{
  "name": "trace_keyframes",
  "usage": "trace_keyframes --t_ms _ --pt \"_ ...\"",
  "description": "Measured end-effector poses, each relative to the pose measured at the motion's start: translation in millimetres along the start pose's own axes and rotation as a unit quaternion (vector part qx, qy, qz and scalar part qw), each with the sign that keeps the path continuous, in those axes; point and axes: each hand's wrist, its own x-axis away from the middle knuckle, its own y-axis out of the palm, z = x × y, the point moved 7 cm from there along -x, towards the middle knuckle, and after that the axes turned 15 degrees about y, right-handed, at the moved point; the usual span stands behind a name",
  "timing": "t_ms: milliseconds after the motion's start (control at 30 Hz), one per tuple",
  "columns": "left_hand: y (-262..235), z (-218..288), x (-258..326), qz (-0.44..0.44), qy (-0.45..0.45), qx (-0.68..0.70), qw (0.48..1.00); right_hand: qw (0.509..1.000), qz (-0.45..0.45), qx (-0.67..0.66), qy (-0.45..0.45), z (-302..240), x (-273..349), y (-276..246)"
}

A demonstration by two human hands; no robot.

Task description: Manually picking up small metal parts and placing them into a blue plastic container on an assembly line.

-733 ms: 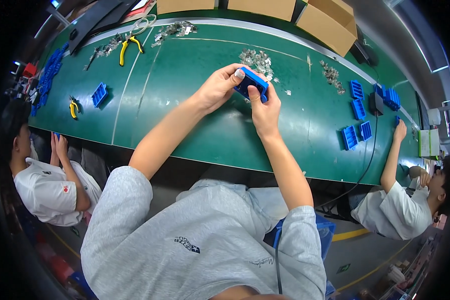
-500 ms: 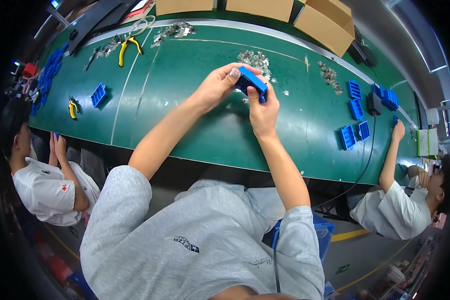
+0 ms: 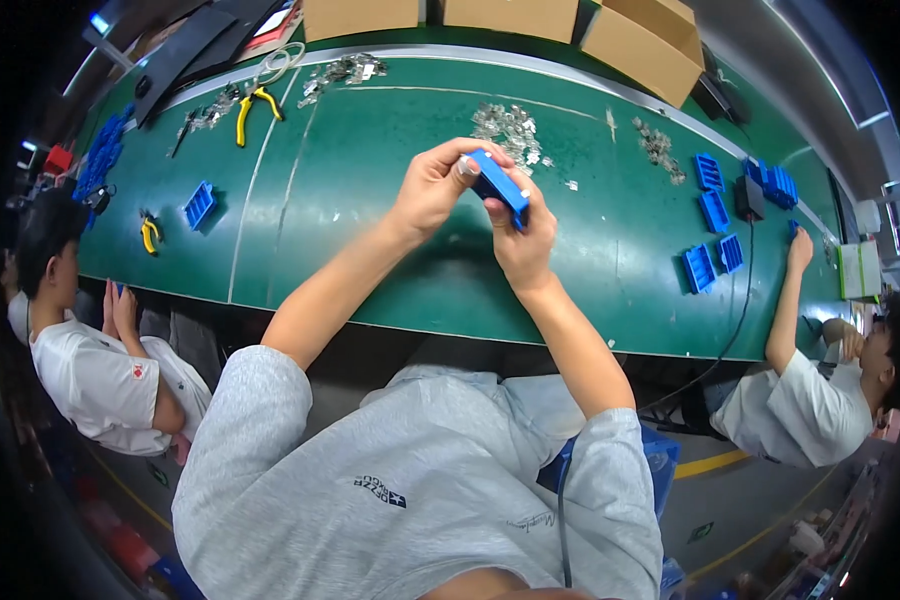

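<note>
Above the green table, a blue plastic case [image 3: 498,187] is held between both my hands, tilted with its far left end higher. My left hand [image 3: 432,193] grips the upper left end, its thumb wrapped in something whitish. Closed on the lower right end is my right hand [image 3: 526,235], thumb on the near side and fingers behind. The inside of the case is mostly turned from sight. Just beyond my hands lies a pile of small shiny metal pieces [image 3: 508,130].
Several blue divided cases [image 3: 700,268] lie at the right near a black box with a cable [image 3: 749,200]. Yellow-handled pliers [image 3: 254,115] and smaller pliers [image 3: 149,234] rest at the left, near another blue case [image 3: 200,205]. Cardboard boxes [image 3: 642,45] line the back. A person sits on each side.
The blue case has turned in my hands, so its flat outer side shows more and its dark inside less. Both hands still hold it. The whole view has shifted slightly.
</note>
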Motion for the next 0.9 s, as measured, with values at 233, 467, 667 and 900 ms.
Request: trace_keyframes --t_ms 233,467,667,900 --pt "-127 24 -1 0.086 -0.015 -0.304 0.949 0.987 -0.111 0.041 0.109 5 -17 -29" --pt "-350 164 99 0.119 -0.154 -0.713 0.673 0.772 0.202 0.569 0.199 39 13 -291" --pt "-288 135 69 0.102 -0.148 -0.903 0.391 0.728 0.183 0.564 0.344 73 -1 -316" --pt "-31 12 26 -0.138 0.015 -0.471 0.871 0.741 0.131 0.512 0.414 81 -11 -305"
